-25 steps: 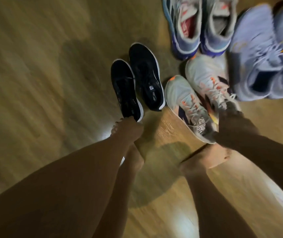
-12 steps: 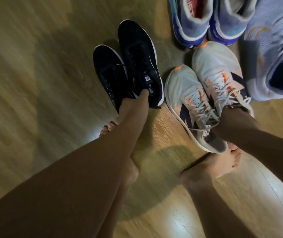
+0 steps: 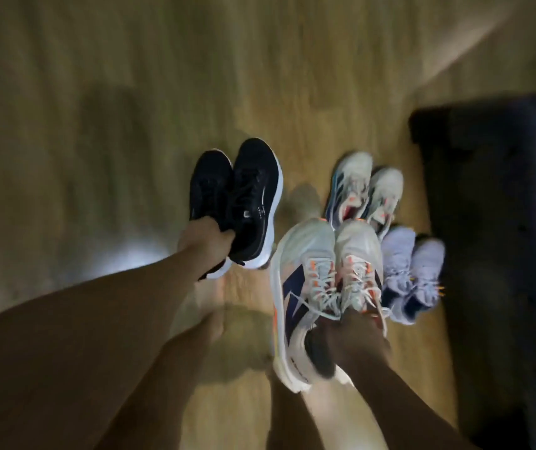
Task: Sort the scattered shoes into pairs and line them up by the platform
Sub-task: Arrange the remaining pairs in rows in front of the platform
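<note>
left hand (image 3: 205, 238) fingers curled into black sneakers (image 3: 247, 190) at 10 o'clock, right hand (image 3: 352, 339) gripping white-and-orange sneakers (image 3: 308, 264) at 5 o'clock, both pairs probably off the floor, pretty blurry, lavender sneakers (image 3: 412, 271) beside dark platform (image 3: 503, 206) at 3 o'clock

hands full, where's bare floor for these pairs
Bare floor lies left of the black pair and beyond the white-blue pair. Crowded between the white-orange pair and the platform, where that pair and the lilac pair sit.

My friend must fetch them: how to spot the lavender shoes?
Find the dark platform on the right. Two pairs lie on the floor by its left edge. The lavender shoes are the nearer pair, mostly pale purple; the white pair beyond has blue and orange trim.
</note>
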`<state>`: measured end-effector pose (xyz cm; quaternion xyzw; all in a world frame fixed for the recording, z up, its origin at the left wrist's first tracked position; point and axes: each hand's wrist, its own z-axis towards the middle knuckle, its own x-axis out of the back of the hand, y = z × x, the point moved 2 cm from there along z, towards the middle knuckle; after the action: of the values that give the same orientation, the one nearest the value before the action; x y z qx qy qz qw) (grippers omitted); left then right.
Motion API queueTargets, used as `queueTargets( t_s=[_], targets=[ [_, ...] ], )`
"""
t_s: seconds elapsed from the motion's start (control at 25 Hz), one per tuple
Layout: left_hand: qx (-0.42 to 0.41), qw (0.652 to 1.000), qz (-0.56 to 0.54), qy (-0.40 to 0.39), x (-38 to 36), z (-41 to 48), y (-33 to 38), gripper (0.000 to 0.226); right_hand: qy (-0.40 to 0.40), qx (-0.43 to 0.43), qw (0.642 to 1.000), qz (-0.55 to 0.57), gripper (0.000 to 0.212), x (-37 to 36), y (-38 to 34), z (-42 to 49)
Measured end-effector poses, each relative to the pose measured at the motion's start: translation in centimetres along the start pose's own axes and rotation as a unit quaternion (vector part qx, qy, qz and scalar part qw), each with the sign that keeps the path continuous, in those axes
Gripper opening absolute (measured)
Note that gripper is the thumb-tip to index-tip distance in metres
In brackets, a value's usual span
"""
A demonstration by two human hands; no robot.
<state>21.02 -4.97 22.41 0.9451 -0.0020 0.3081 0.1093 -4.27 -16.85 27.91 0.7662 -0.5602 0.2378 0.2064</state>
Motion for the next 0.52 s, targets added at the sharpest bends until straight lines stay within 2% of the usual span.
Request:
queueTargets(
  t_s=[0.04, 0.08, 0.16, 0.32, 0.4, 0.52],
  targets=[
    [0.001, 1.000, -0.027, -0.002, 3.4, -2.4, 0.3, 0.027, 0.009, -0.010, 1.000, 0.020, 0.048, 2.2, -1.6, -3.6],
    [-0.006, 0.998, -0.059, 0.006, 6.9, -4.4, 0.4, 0.029, 0.053, 0.016, 0.998, 0.030, 0.048, 5.0, -2.8, -6.6],
    [-0.001, 0.995, -0.104, -0.005, 15.1, -9.4, 0.4, 0.031, 0.072, 0.040, 0.996, 0.037, 0.051, 11.6, -6.8, -12.4],
    [-0.014, 0.982, -0.184, 0.041, 30.4, -16.6, -2.1, 0.023, 0.194, 0.130, 0.972, 0.038, 0.074, 24.9, -17.1, -20.3],
    [-0.030, 0.976, -0.201, 0.085, 36.8, -18.0, -2.4, 0.018, 0.216, 0.162, 0.962, 0.027, 0.059, 29.5, -22.5, -22.3],
    [-0.027, 0.969, -0.206, 0.130, 44.7, -17.9, -2.7, 0.016, 0.204, 0.194, 0.959, 0.021, 0.031, 35.1, -29.8, -22.9]
  ],
)
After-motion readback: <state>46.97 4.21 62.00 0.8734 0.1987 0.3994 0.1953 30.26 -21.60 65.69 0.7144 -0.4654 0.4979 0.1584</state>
